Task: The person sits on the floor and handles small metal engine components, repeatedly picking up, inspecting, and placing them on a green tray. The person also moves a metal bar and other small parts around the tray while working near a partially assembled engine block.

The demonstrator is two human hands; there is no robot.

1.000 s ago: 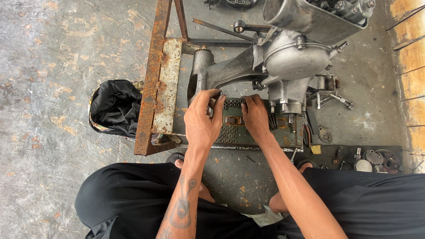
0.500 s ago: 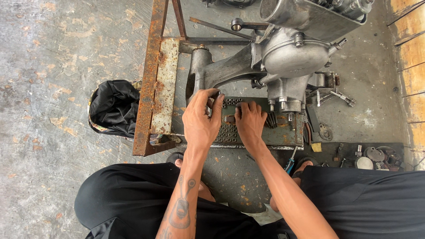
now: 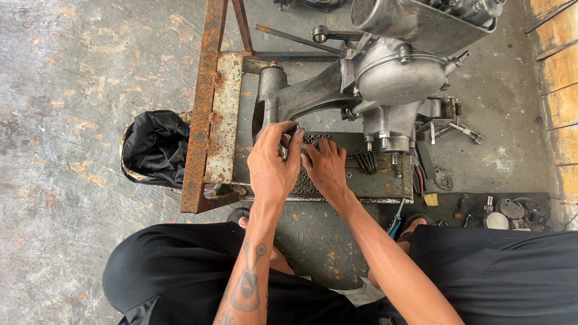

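Note:
My left hand [image 3: 272, 161] lies over the left end of a dark socket tray [image 3: 373, 180] on the floor. Its fingertips are pinched on a small dark socket at the tray's upper edge. My right hand [image 3: 325, 167] rests right beside it, fingers bent down onto the rows of sockets and touching the left hand's fingers; nothing shows in its grasp. Just behind both hands a grey scooter engine [image 3: 391, 72] with its swing arm [image 3: 301, 96] sits on a rusty steel stand [image 3: 208, 114].
A black bag [image 3: 155, 147] lies left of the stand. Loose bolts, a bracket and small parts [image 3: 442, 177] sit right of the tray, with round parts [image 3: 512, 213] farther right. A blue-handled tool [image 3: 394, 224] is by my knee. Wooden planks [image 3: 560, 90] line the right edge.
My right hand has slid left along the tray until it touches the left hand. The left hand has stayed at the tray's upper left edge.

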